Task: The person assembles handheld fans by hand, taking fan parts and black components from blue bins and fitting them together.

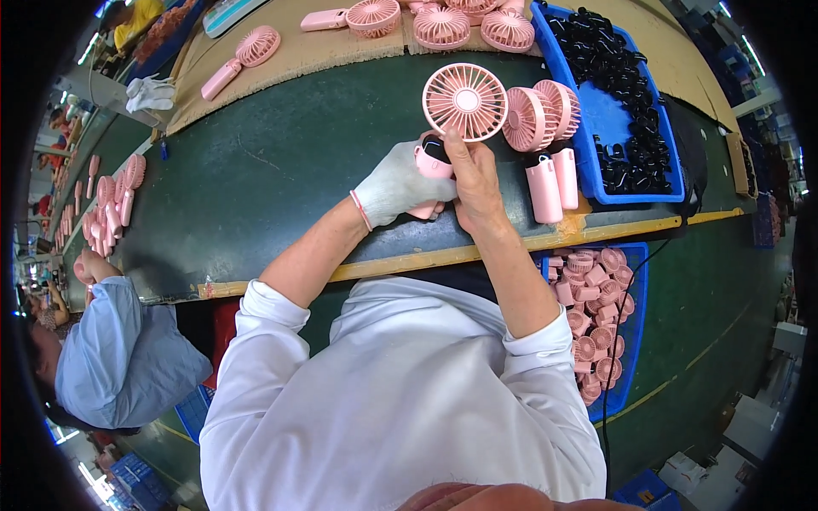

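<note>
A pink handheld fan (465, 101) with a round grille and a black piece at its neck is held over the front of the green worktable (281, 162). My left hand (399, 183), in a pale glove, wraps round the fan's handle. My bare right hand (477, 183) grips it from the other side, thumb pressed up near the neck by the black piece. Just to the right, two more pink fans with black necks (545, 183) lie side by side, near my right hand but apart from it.
A blue tray of black parts (679, 183) stands at the right. Below the table edge sits a blue crate (635, 341) full of pink fan parts. More pink fans (441, 28) lie on cardboard at the back. At left, a person in light blue (128, 358) sits near other fans (111, 204).
</note>
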Available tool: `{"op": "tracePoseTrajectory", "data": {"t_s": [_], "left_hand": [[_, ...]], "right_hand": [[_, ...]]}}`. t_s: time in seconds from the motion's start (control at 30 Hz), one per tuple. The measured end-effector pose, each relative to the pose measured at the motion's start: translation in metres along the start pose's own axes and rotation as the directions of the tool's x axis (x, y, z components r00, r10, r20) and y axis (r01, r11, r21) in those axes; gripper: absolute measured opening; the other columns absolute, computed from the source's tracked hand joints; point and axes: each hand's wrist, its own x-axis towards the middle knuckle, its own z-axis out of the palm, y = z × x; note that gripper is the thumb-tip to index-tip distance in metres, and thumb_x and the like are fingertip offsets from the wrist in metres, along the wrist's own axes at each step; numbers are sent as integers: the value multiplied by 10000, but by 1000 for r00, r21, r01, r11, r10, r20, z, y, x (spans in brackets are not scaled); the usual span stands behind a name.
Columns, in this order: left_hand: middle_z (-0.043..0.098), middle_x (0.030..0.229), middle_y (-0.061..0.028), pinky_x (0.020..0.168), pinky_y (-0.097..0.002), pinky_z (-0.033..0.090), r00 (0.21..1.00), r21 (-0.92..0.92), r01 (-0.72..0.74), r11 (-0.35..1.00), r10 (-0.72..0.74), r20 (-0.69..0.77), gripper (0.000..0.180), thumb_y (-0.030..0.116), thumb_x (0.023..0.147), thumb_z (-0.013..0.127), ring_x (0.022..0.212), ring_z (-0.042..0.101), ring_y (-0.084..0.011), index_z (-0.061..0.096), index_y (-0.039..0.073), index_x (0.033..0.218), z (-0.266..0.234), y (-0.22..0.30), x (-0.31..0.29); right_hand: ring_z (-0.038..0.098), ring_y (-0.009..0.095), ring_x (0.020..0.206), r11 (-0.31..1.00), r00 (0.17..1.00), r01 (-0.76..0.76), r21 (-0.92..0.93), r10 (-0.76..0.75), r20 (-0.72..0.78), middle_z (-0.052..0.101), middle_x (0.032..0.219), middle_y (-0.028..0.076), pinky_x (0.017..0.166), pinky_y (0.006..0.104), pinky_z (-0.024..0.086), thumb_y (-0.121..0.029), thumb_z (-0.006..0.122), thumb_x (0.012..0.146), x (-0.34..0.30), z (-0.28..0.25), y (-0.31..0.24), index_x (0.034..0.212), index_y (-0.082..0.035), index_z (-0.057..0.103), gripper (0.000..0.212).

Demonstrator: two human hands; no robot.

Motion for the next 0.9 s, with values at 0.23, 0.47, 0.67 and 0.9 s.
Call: {"op": "tracePoseTrajectory", "data": {"t_s": [0.23, 0.47, 0.67, 0.9], "left_hand": [[590, 614, -55, 416, -256, 460, 997, -151, -39, 988, 49, 63, 168, 98, 725, 727, 493, 578, -131, 593, 24, 793, -6, -15, 3], [596, 1081, -35, 883, -298, 464, 832, 215, -552, 806, 516, 203, 645, 105, 614, 818, 983, 557, -134, 540, 33, 1191, 4, -18, -4], [558, 1111, -107, 897, -315, 470, 949, 9, -288, 958, 284, 133, 707, 233, 746, 760, 1007, 563, -188, 424, -40, 1306, 7, -18, -4], [566, 1093, -116, 810, -263, 486, 957, -44, -247, 968, 251, 148, 494, 81, 881, 588, 952, 582, -166, 399, -67, 1313, -2, -22, 5]], "right_hand": [[570, 87, 715, 936, 984, 151, -318, -171, -38, 652, 795, 66, 631, 263, 477, -204, 637, 828, 3, 6, 7, 982, 32, 629, 282], [560, 335, 939, 259, 751, 519, -815, -593, 289, 583, 1013, 172, 826, 390, 448, -203, 764, 640, -28, 3, -47, 1009, -23, 654, 425], [555, 317, 917, -109, 634, 213, -971, -740, 222, 592, 914, 129, 779, 433, 438, -348, 792, 578, -38, -54, -72, 758, -41, 694, 369], [480, 385, 1001, -101, 873, -90, -991, -487, -30, 575, 1038, 167, 791, 507, 428, -357, 739, 660, -42, -61, -62, 806, -46, 742, 343]]}}
